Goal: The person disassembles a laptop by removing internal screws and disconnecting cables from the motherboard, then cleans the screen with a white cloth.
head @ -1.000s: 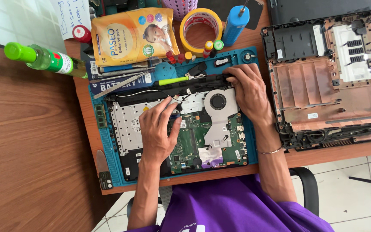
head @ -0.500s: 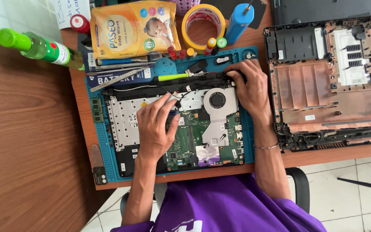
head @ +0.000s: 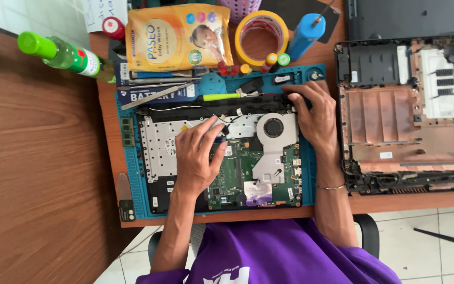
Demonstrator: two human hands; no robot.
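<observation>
I see a wooden bench [head: 43, 173] over tiled floor [head: 437, 247]. The opened laptop [head: 222, 158] lies on a blue mat [head: 132, 210]. Left hand [head: 198, 158] rests loose-fingered on it; right hand [head: 316, 118] covers its hinge edge, grip state unclear.

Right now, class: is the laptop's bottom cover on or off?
Off. The laptop shows its bare green board and fan; the cover lies apart on the right.

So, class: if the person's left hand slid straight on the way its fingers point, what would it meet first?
The left hand points up and slightly right across the opened laptop. It would probably first meet the thin black cable by the hinge strip, then the green-handled screwdriver; depth is unclear.
</observation>
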